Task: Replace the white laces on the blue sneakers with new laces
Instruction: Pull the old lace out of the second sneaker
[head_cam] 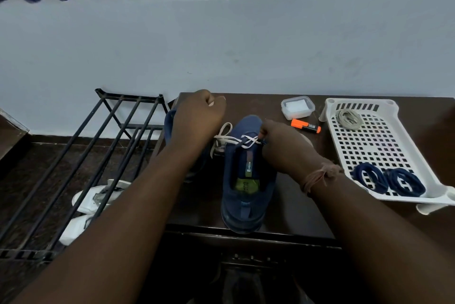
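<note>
Blue sneaker [247, 180] (heel at table edge [283, 236])

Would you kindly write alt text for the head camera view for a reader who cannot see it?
A person's right hand pinches the white lace on a blue sneaker standing on a dark table, while the left hand is raised in a fist. Beside it, a white tray holds two coiled dark blue laces.
</note>
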Action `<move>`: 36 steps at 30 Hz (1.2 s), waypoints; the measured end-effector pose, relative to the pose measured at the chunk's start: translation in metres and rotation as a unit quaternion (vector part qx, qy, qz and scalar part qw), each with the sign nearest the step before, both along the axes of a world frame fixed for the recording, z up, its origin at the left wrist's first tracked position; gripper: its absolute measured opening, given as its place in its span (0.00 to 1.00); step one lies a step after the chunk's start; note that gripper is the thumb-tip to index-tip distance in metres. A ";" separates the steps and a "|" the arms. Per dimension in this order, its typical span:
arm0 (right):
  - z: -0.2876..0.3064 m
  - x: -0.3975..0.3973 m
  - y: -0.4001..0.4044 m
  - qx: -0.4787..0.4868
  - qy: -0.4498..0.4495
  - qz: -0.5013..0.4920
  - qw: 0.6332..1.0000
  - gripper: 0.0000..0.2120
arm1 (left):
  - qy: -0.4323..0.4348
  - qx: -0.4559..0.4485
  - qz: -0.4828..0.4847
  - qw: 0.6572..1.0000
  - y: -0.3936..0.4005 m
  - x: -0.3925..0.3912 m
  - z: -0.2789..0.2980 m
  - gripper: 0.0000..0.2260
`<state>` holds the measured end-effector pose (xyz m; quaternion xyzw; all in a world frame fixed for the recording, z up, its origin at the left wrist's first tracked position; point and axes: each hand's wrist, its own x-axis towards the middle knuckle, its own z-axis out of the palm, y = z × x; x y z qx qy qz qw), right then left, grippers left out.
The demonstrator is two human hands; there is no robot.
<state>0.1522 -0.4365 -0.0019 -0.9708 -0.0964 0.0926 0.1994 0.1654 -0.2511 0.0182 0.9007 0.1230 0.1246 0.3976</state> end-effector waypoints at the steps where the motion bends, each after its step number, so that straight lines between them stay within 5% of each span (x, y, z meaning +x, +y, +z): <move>1: -0.002 -0.001 0.003 -0.007 -0.012 0.019 1.000 0.13 | -0.001 0.062 -0.008 0.998 0.002 -0.001 -0.004 0.14; 5: -0.017 -0.004 0.016 -0.051 -0.026 0.081 0.995 0.15 | 0.111 0.177 -0.088 0.974 -0.006 -0.003 -0.022 0.18; 9: -0.024 -0.004 0.019 -0.026 -0.062 0.063 0.996 0.12 | 0.095 0.279 -0.091 0.951 -0.014 -0.004 -0.032 0.21; 18: -0.004 0.008 -0.008 -0.110 -0.248 -0.123 0.955 0.06 | 0.166 0.161 -0.088 0.969 -0.008 -0.001 -0.031 0.19; 27: -0.032 0.003 0.024 -0.118 -0.161 0.065 0.978 0.11 | 0.178 0.164 -0.089 0.966 -0.005 0.002 -0.037 0.11; 31: -0.012 0.008 0.024 0.132 -0.212 -0.034 0.968 0.08 | 0.188 0.171 -0.091 0.963 -0.005 0.004 -0.035 0.12; 36: 0.008 0.009 0.012 0.291 -0.182 -0.102 0.934 0.13 | 0.188 0.163 -0.096 0.964 -0.006 0.001 -0.033 0.12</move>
